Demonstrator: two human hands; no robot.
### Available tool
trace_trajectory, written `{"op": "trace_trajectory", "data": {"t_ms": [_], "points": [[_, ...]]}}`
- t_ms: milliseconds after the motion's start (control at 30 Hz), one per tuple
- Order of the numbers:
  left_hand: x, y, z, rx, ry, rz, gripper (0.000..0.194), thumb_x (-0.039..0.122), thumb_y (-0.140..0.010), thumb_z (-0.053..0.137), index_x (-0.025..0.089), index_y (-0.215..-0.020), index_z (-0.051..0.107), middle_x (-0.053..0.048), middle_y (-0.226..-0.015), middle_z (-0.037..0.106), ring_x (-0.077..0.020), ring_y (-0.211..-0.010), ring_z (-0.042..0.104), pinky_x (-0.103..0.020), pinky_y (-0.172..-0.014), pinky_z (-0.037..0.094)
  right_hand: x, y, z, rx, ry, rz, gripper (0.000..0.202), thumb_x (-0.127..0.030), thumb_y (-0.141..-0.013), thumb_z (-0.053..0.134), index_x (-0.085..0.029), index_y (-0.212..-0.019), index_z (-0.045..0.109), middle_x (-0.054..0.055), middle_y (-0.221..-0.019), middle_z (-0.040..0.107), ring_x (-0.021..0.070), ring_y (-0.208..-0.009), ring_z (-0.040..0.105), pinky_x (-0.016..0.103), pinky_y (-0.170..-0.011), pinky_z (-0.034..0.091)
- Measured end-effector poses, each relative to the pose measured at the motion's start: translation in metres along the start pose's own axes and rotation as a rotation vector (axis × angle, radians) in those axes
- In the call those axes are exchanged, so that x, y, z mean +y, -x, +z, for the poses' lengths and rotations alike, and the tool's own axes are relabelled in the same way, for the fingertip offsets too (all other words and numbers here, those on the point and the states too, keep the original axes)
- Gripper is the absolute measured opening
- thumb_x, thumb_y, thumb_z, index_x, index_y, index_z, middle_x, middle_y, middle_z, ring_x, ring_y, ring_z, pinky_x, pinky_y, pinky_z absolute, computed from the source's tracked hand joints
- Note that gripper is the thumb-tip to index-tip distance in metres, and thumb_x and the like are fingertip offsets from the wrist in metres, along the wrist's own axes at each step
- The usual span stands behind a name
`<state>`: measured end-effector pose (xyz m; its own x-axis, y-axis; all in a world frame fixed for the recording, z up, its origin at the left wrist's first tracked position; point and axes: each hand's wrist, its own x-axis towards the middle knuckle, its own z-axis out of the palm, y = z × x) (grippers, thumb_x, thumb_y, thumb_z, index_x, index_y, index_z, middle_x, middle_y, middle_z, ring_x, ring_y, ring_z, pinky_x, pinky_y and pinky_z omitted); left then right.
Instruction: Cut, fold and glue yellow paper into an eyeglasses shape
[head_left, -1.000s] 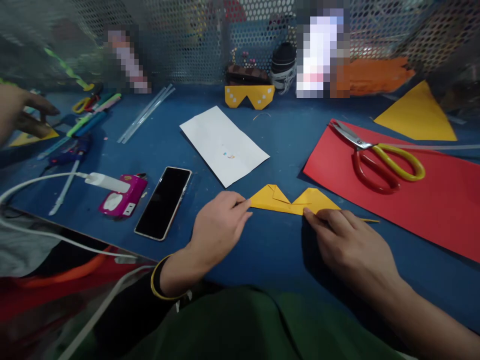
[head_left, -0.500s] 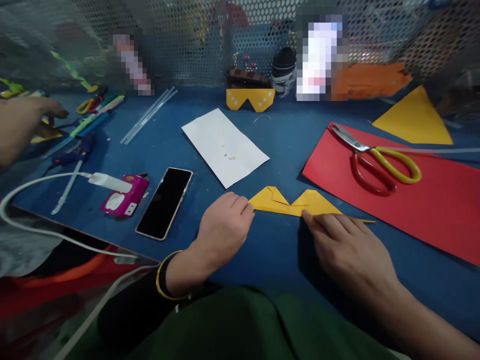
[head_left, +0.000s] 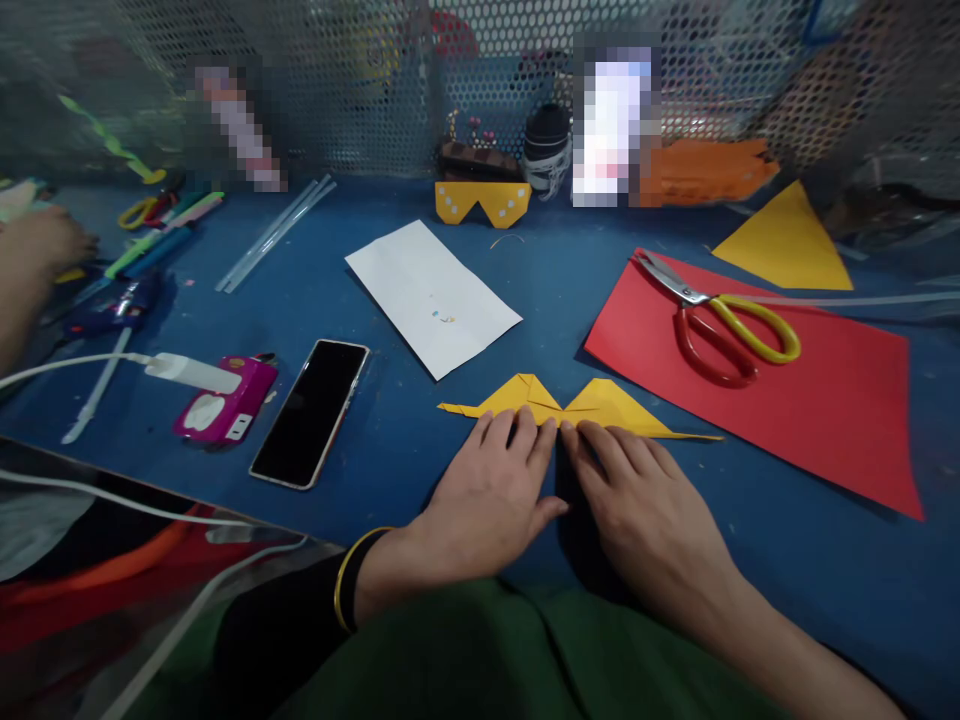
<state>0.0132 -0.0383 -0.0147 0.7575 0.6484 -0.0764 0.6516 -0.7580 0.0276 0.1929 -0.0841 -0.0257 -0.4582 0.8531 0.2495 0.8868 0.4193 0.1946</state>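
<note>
A folded yellow paper (head_left: 600,402) with two peaks and thin pointed ends lies on the blue table. My left hand (head_left: 491,490) rests along its lower edge, fingers stretched out and thumb apart, pressing on the paper. Beside it, my right hand (head_left: 645,500) lies with extended fingers on the same edge, right of the middle. Neither hand grips anything. Above the folded piece are a white sheet (head_left: 435,295) and a yellow mask-shaped cutout (head_left: 482,202) with small pale squares.
Scissors (head_left: 697,296) lie on a red sheet (head_left: 832,410) at the right. Left of my hands are a black phone (head_left: 311,412) and a pink power adapter (head_left: 225,400) with a white cable. Another person's hand (head_left: 45,245) is at the far left.
My left hand has left the paper's left tip and moved right, its fingers opening flat beside my right hand. My right hand's fingertips are nearer the middle. The view has shifted a little.
</note>
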Motion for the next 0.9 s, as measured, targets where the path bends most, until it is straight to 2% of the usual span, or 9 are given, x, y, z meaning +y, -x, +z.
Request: {"op": "trace_trajectory", "data": {"t_ms": [133, 233, 433, 567, 667, 767, 900], "points": [[0.001, -0.001, 0.001, 0.009, 0.017, -0.016, 0.07, 0.051, -0.096, 0.054, 0.01, -0.151, 0.039, -0.022, -0.14, 0.052, -0.0348, -0.124, 0.052, -0.048, -0.105, 0.043, -0.003, -0.004, 0.004, 0.003, -0.02, -0.024, 0.044, -0.008, -0.08, 0.053, 0.001, -0.12, 0.067, 0.018, -0.111, 0.071, 0.0268, -0.095, 0.06, 0.037, -0.081, 0.054], [0.001, -0.002, 0.001, 0.018, -0.004, -0.011, 0.067, 0.048, -0.097, 0.053, 0.009, -0.149, 0.041, -0.022, -0.136, 0.054, -0.0343, -0.119, 0.054, -0.048, -0.103, 0.044, -0.001, -0.003, 0.001, -0.002, 0.02, -0.027, 0.043, -0.008, -0.081, 0.053, 0.002, -0.12, 0.067, 0.018, -0.109, 0.071, 0.027, -0.093, 0.061, 0.037, -0.081, 0.054], [0.0, -0.002, -0.001, 0.036, -0.031, -0.006, 0.066, 0.049, -0.098, 0.051, 0.006, -0.147, 0.044, -0.022, -0.132, 0.057, -0.0347, -0.117, 0.054, -0.048, -0.101, 0.045, 0.007, 0.007, -0.007, -0.085, 0.195, 0.101, 0.037, -0.004, -0.081, 0.052, 0.0, -0.113, 0.07, 0.018, -0.1, 0.071, 0.0263, -0.086, 0.062, 0.038, -0.074, 0.053], [0.0, -0.002, 0.0, 0.042, -0.036, -0.012, 0.065, 0.049, -0.098, 0.05, 0.007, -0.148, 0.045, -0.023, -0.133, 0.056, -0.0354, -0.119, 0.053, -0.048, -0.1, 0.045, 0.007, 0.009, -0.009, -0.113, 0.224, 0.117, 0.033, -0.004, -0.082, 0.053, 0.0, -0.109, 0.071, 0.018, -0.096, 0.071, 0.0262, -0.083, 0.063, 0.037, -0.072, 0.052], [0.0, -0.002, 0.003, 0.058, -0.046, -0.008, 0.065, 0.05, -0.099, 0.048, 0.008, -0.148, 0.045, -0.023, -0.134, 0.056, -0.0354, -0.119, 0.053, -0.048, -0.1, 0.045, 0.019, 0.016, -0.011, -0.14, 0.228, 0.148, 0.033, -0.006, -0.085, 0.052, -0.004, -0.112, 0.07, 0.016, -0.096, 0.071, 0.0249, -0.08, 0.063, 0.038, -0.074, 0.051], [0.001, -0.002, 0.004, 0.072, -0.065, 0.012, 0.065, 0.05, -0.1, 0.046, 0.007, -0.147, 0.046, -0.023, -0.134, 0.056, -0.0354, -0.117, 0.054, -0.049, -0.1, 0.044, 0.034, 0.025, -0.012, -0.162, 0.324, 0.211, 0.029, -0.007, -0.087, 0.048, -0.006, -0.105, 0.071, 0.016, -0.088, 0.07, 0.0271, -0.076, 0.063, 0.04, -0.069, 0.049], [-0.001, -0.002, 0.003, 0.098, -0.052, 0.02, 0.064, 0.05, -0.1, 0.046, 0.006, -0.146, 0.047, -0.023, -0.132, 0.058, -0.0346, -0.114, 0.056, -0.049, -0.098, 0.047, 0.04, 0.027, -0.01, -0.193, 0.38, 0.22, 0.028, -0.005, -0.087, 0.047, -0.003, -0.1, 0.072, 0.016, -0.082, 0.068, 0.0275, -0.074, 0.062, 0.04, -0.068, 0.047]]}}
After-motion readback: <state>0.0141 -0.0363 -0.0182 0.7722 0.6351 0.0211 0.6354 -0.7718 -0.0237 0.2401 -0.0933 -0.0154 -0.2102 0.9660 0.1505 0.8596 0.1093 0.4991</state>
